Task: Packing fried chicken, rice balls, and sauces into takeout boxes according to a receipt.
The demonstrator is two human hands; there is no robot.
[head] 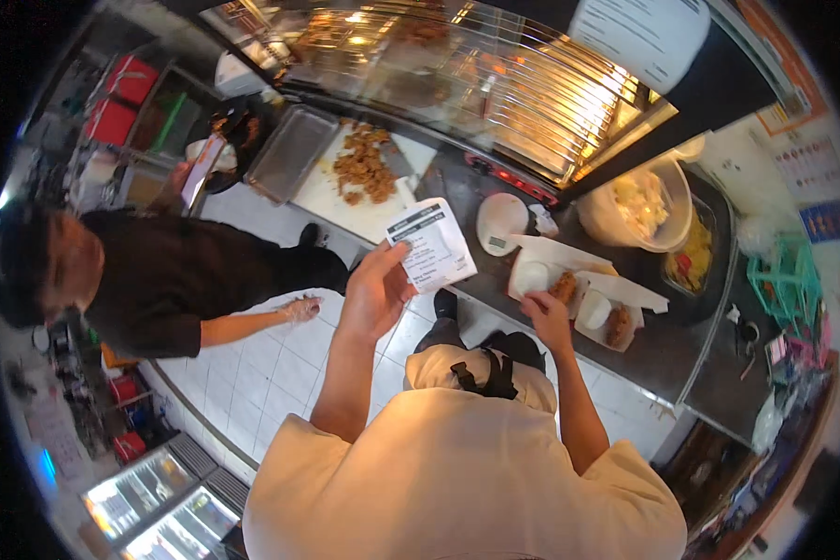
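Note:
My left hand point(378, 294) holds a printed paper slip point(432, 245) up over the counter edge, its thumb across the front. The slip bears writing. At the counter, my right hand point(549, 318) has its fingertips at the near rim of an open paper food box point(595, 260), which appears pinched there. Inside that box are a mound of white rice point(532, 277) and a piece of fried chicken point(563, 287). Just right of it stands a second open paper box point(626, 339), also with rice point(594, 310) and fried chicken point(617, 325).
Behind the boxes are a white kitchen scale point(502, 222), a white tub point(675, 227) of food and a heated display case point(532, 105). Chopped fried pieces point(364, 164) lie on a white cutting board point(325, 199) beside a metal tray point(290, 150). A co-worker point(161, 280) stands at the left, holding a phone-like object point(204, 164).

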